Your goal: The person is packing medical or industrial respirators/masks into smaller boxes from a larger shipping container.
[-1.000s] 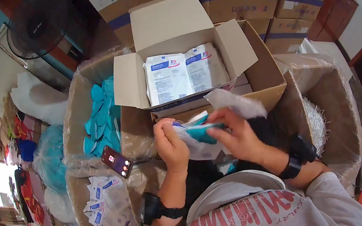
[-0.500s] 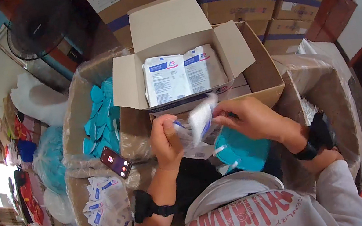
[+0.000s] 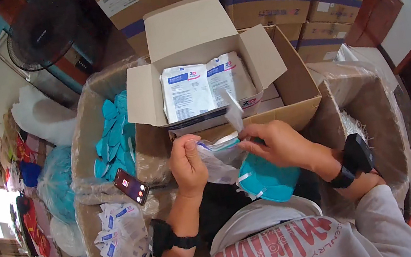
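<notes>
My left hand (image 3: 187,159) pinches the edge of a clear plastic pouch (image 3: 221,171) with blue print, in front of the white box. A folded mask (image 3: 225,142), white with a teal edge, sits at the pouch's mouth. My right hand (image 3: 279,142) closes its thumb and fingers on the mask's right end. A blurred whitish strip (image 3: 233,110) stands up above those fingers; I cannot tell what it belongs to. Under my right hand, several teal masks (image 3: 269,175) with white straps lie stacked against my lap.
Ahead, an open white box (image 3: 142,98) holds packed pouches (image 3: 187,95) inside a larger carton (image 3: 299,81). Left are loose teal masks (image 3: 113,138), a phone (image 3: 131,186) on a carton edge and printed pouches (image 3: 123,238). A plastic-lined carton (image 3: 373,102) stands right.
The white folded piece between my hands has come down to the pouch's mouth, and its teal edge now shows. My right hand has shifted slightly left and down. A whitish strip now stands up.
</notes>
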`<state>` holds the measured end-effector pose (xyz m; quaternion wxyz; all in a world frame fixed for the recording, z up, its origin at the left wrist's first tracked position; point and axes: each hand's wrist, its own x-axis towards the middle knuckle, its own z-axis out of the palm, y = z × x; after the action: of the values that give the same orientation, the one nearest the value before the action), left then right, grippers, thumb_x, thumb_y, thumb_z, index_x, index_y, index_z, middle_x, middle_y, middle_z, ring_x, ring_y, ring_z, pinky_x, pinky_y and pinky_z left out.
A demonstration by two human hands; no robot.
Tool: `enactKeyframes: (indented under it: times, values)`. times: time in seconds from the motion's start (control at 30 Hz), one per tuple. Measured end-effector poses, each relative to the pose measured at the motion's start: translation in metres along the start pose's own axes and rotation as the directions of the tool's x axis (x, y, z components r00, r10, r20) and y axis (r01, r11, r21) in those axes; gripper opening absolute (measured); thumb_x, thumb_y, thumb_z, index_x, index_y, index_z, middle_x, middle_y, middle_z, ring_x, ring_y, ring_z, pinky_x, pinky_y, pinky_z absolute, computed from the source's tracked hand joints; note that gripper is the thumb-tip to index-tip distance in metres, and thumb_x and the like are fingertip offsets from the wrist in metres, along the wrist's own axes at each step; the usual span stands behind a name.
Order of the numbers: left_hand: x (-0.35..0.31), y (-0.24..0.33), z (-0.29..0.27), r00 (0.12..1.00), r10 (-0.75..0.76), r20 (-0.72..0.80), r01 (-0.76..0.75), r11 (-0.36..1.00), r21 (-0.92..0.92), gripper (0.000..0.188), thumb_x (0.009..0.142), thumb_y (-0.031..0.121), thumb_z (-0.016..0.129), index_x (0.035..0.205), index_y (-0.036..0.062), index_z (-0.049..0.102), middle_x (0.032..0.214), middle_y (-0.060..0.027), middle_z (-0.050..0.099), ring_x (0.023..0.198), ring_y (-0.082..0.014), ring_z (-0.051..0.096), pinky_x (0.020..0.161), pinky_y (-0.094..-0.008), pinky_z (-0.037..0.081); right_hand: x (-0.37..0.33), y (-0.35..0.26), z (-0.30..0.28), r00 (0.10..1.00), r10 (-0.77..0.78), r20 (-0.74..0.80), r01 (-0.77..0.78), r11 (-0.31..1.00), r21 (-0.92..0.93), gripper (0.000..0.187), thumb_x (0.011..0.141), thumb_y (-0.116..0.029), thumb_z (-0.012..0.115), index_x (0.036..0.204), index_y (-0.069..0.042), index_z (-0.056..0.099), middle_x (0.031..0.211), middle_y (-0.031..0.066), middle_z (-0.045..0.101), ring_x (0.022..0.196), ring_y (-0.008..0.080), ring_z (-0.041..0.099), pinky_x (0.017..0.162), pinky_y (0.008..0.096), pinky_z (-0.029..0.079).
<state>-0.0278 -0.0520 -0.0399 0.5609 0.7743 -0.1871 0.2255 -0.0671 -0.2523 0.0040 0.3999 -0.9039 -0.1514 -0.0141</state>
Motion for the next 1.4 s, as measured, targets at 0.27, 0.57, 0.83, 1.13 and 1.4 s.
enactKeyframes:
  times: [0.27,0.57,0.83,1.13,1.4]
  values:
    - [-0.006,-0.009,0.007,0.996,-0.063,0.064,0.056,0.992,0.109,0.017,0.09,0.016,0.045,0.089,0.0017,0.054,0.076,-0.013,0.059,0.067,-0.0261,0.057,0.062,-0.0324,0.045,0.003,-0.001,0.008,0.987,-0.14,-0.075,0.133,0.987,-0.089,0.016,0.081,-0.023,0.058,0.083,-0.007,0.059,0.072,0.0139,0.06,0.066,0.0347,0.058,0.056,0.041,0.046]
    - [-0.008,0.003,0.013,0.99,-0.12,0.079,0.112,0.989,0.099,0.017,0.09,0.016,0.045,0.09,0.0021,0.054,0.079,-0.0151,0.06,0.073,-0.0317,0.059,0.066,-0.0342,0.046,-0.002,0.009,0.008,0.926,0.258,-0.275,-0.068,0.831,0.552,0.021,0.087,-0.023,0.055,0.084,-0.003,0.06,0.07,0.0039,0.058,0.062,0.0118,0.053,0.056,0.0255,0.043]
    - [0.006,0.02,0.029,0.974,-0.09,0.208,0.076,0.994,0.074,0.018,0.091,0.018,0.043,0.089,0.003,0.053,0.079,-0.017,0.06,0.076,-0.0351,0.058,0.065,-0.0378,0.046,-0.012,0.027,-0.013,0.761,0.633,-0.141,-0.038,0.26,0.965,0.027,0.087,-0.035,0.053,0.086,-0.009,0.058,0.069,-0.0016,0.056,0.056,0.0062,0.051,0.051,0.0188,0.042]
    - [0.007,0.031,0.049,0.928,-0.033,0.37,0.019,0.999,0.041,0.022,0.092,0.021,0.043,0.088,0.0011,0.053,0.07,-0.0146,0.056,0.063,-0.0258,0.057,0.06,-0.0323,0.044,-0.038,0.067,-0.073,0.783,0.394,-0.481,0.449,0.176,0.876,0.024,0.086,-0.029,0.052,0.093,-0.007,0.057,0.087,0.0026,0.057,0.077,0.0114,0.051,0.064,0.0245,0.044]
    - [-0.001,0.041,0.031,0.781,-0.067,0.621,0.162,0.982,-0.098,0.02,0.088,0.021,0.049,0.082,0.003,0.056,0.072,-0.0113,0.058,0.068,-0.0246,0.059,0.06,-0.0297,0.045,-0.047,0.087,-0.103,0.937,-0.113,-0.331,0.277,-0.338,0.899,0.026,0.084,-0.023,0.053,0.103,-0.006,0.055,0.095,0.0062,0.056,0.075,0.0144,0.05,0.058,0.0242,0.043]
